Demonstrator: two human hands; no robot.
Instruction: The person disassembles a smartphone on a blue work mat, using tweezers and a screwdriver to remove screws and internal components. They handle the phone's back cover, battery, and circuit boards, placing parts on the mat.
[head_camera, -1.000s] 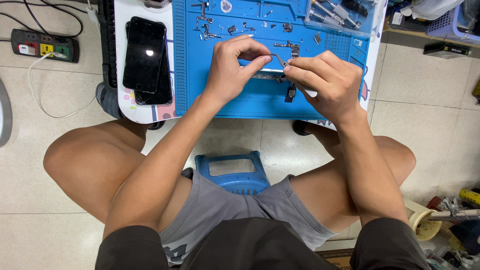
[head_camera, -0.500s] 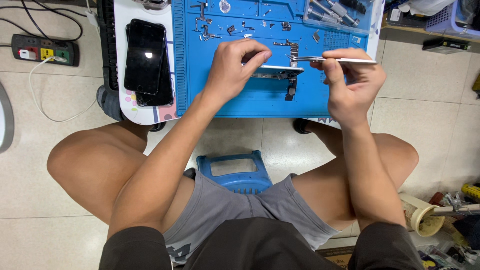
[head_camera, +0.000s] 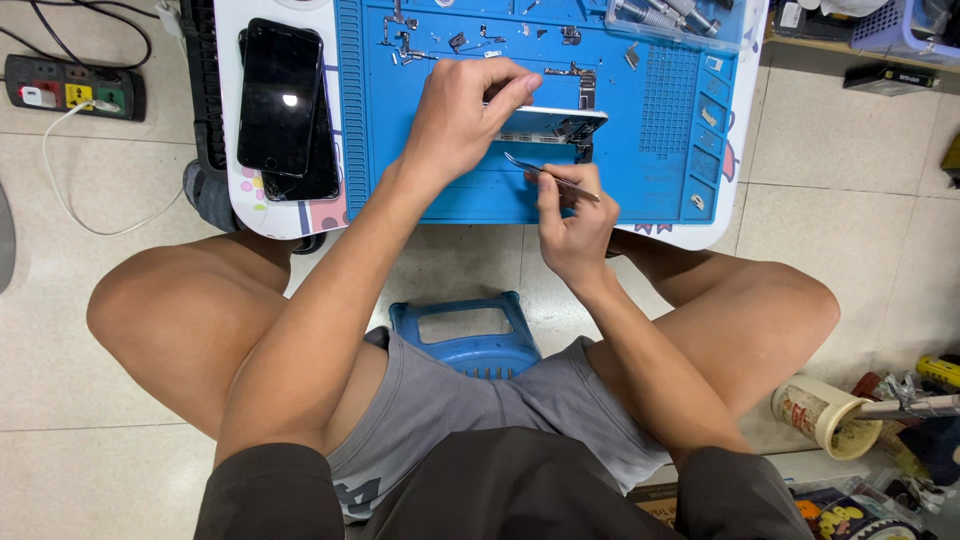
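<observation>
Phone frame (head_camera: 545, 123), a thin silvery part seen nearly edge-on, lies on the blue repair mat (head_camera: 660, 110) of the low worktop (head_camera: 232, 215). The left hand (head_camera: 460, 120) rests over its left end, fingers (head_camera: 515, 88) curled down and closed on it. Just below the frame, the right hand (head_camera: 570, 215) pinches metal tweezers (head_camera: 550, 176), its fingers pressed together around the shaft; the tweezer tip points up-left, close under the frame's lower edge. Two dark phones (head_camera: 285, 105) lie stacked at the mat's left, well apart from both hands.
</observation>
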